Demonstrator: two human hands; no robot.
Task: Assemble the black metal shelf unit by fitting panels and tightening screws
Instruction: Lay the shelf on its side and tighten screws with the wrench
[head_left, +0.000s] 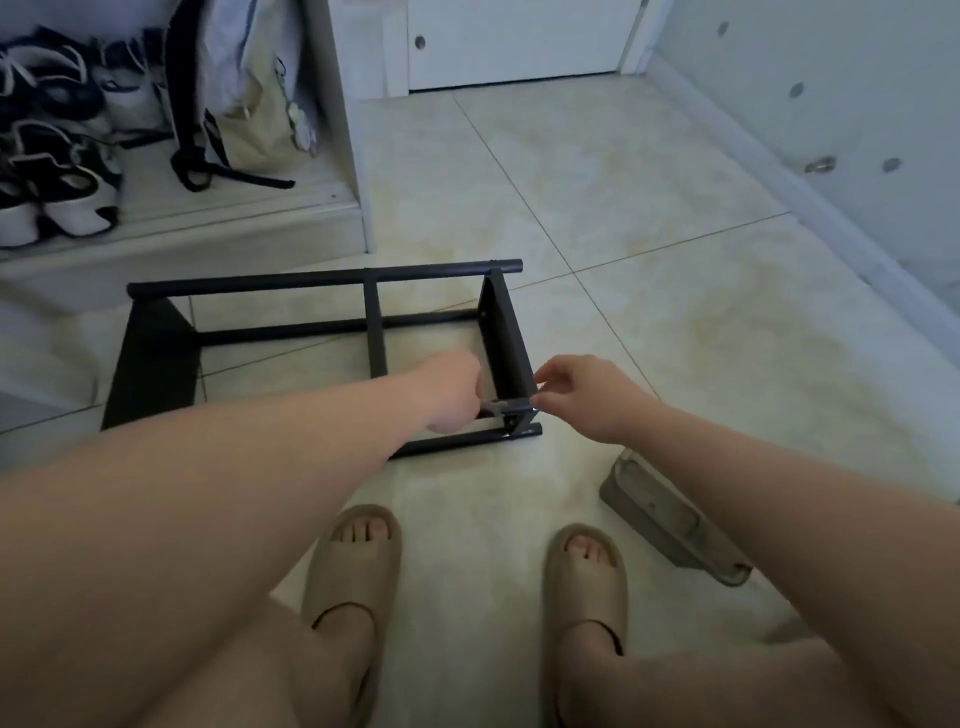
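The floor (649, 291) under me is pale glossy tile with thin grout lines. The black shelf frame (374, 322) lies on it just ahead of my feet, its long bars running left to right. My left slipper (353, 566) and right slipper (587, 582) stand on the tile, with a grey moulded piece (660, 514) lying to their right. At far left a low step (208, 213) carries sneakers (67, 202) and a bag (249, 104).

We are in a home entryway: glossy cream floor tiles (623, 218), a white door (519, 47), sneakers (62, 202) lined on a low ledge (249, 208), and a canvas bag (260, 119) slumped beside them.
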